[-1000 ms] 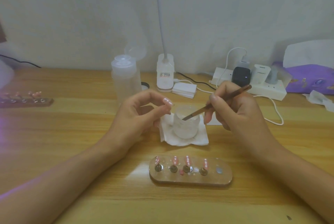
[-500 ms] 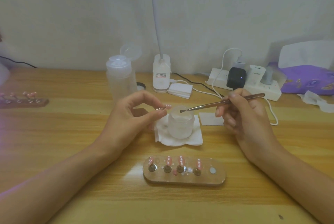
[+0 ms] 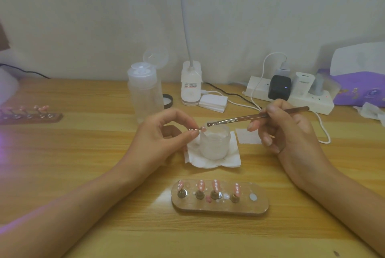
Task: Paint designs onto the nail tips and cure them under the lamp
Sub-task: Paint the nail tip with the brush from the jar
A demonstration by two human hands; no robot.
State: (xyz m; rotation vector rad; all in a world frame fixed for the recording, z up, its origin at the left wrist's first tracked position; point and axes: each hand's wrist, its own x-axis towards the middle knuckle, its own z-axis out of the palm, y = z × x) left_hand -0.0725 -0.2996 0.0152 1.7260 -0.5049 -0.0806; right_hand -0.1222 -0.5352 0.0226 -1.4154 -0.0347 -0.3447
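- The brush [image 3: 256,116] has lifted out of the frosted cup [image 3: 214,145]. Its tip now hovers over the cup's far rim, just beside the nail tip [image 3: 201,129].
- The left hand [image 3: 164,135], left of the cup, pinches the nail tip between thumb and forefinger, with the other fingers loosely curled.
- The right hand [image 3: 287,132], right of the cup, grips the brush like a pen.
- To paint well, I'd steady both wrists on the table and dab lightly, matching the dotted tips on the near holder [image 3: 258,205].

The table [image 3: 83,164] at the bottom of the frame is matt, grained wood. Centre frame, a frosted translucent cup [image 3: 214,143] sits on crumpled white paper [image 3: 212,162]. The brush [image 3: 256,116] has a shiny metal ferrule.
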